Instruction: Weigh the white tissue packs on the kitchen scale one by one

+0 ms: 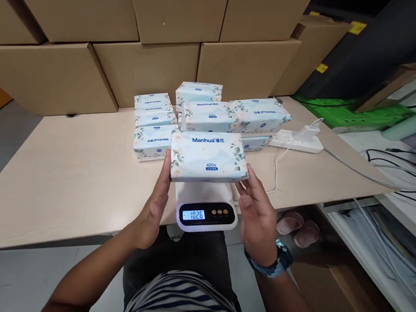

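A pack of tissues (pixel 207 158), white and pale blue with printed flowers and leaves, is held between my two hands. My left hand (pixel 154 205) presses its left end, fingers straight and close together. At its right end, my right hand (pixel 257 217) grips the corner, fingertips partly hidden behind it. Below the pack is a white kitchen scale (pixel 208 192); its lit display (pixel 193 215) reads 1026, with a small dash at the left. The pack covers much of the weighing plate, and whether the two touch I cannot tell.
Several more tissue packs (pixel 152 140) stand in groups behind on the wooden table (pixel 74 168). Stacked cardboard boxes (pixel 146 70) form a wall at the back. A white power strip (pixel 299 141) with a cable lies at the right, and a shelf with papers (pixel 369 246) stands beyond.
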### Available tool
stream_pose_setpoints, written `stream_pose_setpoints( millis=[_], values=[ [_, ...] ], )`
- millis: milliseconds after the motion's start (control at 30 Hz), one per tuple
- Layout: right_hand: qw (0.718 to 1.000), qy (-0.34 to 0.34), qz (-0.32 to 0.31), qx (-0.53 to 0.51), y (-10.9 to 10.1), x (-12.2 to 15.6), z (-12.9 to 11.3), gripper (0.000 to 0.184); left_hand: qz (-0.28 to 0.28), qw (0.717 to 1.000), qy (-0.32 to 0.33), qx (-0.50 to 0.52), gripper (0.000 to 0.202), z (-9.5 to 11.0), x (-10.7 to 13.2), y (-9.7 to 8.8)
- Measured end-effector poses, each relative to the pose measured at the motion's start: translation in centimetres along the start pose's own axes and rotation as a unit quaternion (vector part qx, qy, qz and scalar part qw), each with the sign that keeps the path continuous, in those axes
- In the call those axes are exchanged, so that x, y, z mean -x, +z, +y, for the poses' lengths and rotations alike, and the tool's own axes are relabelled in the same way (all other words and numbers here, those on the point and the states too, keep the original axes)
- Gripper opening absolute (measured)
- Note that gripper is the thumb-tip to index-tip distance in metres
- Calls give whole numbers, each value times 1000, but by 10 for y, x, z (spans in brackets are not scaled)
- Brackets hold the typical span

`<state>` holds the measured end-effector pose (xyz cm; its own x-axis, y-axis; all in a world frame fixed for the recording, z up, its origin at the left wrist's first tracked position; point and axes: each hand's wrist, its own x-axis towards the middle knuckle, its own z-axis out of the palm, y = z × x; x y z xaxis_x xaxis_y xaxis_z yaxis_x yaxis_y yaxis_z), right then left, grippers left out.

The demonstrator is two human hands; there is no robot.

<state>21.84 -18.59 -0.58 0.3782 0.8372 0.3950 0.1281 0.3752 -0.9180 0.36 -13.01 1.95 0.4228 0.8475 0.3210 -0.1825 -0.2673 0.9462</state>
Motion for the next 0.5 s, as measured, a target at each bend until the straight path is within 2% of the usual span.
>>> stream_pose_setpoints(
  millis=[100, 233, 300, 433, 500],
  values=[
    [999, 42, -11, 23, -6, -1, 6, 66, -12, 1000, -10, 4, 89, -13, 0, 2],
    [989, 133, -24, 62, -13, -2, 18, 80, -54, 995, -69, 44, 88, -34, 8, 4],
    [986, 154, -26, 58, -17, -3, 24, 82, -62, 994, -78, 45, 88, -41, 12, 2],
    [994, 103, 31, 16, -27, -5, 30, 65, 8, 1000, -25, -15, 82, -45, 10, -10],
    [994, 79, 71, 6, -33, -6, 32, 57, 43, 998, -22, -27, 83, -43, 6, -16]
  ],
)
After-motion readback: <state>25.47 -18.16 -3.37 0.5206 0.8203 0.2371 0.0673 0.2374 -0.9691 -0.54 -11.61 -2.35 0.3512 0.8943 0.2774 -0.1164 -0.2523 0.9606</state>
